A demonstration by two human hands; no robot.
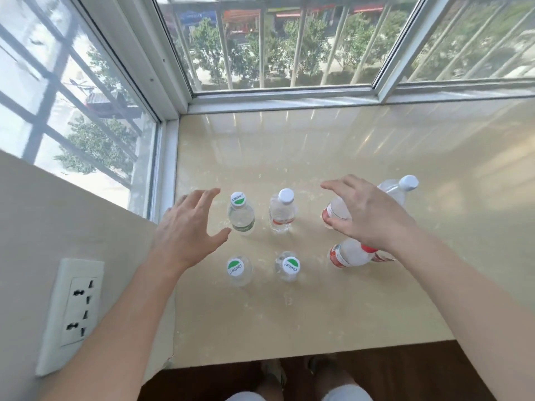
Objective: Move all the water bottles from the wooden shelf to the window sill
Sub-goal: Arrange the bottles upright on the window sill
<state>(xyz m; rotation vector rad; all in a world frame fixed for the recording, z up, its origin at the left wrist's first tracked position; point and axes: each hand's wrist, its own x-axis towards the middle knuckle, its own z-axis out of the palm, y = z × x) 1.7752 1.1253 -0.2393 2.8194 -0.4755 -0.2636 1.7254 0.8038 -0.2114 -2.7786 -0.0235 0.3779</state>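
Observation:
Several clear water bottles stand on the beige window sill [333,308]. A green-capped bottle [241,215] and a white-capped bottle [282,211] form the far row. Two green-capped bottles [236,270] [288,267] stand nearer. Two taller red-labelled bottles stand at the right, one [398,189] behind my right hand, one [348,253] partly under my wrist. My left hand [188,227] hovers with spread fingers just left of the far green-capped bottle, holding nothing. My right hand [367,212] is spread over the far tall bottle, fingers straight, not gripping.
Window frames [179,91] and barred glass close the sill at the left and back. A wall with a white power socket [78,308] stands at the left. Dark wooden floor [405,371] and my feet show below the sill's front edge.

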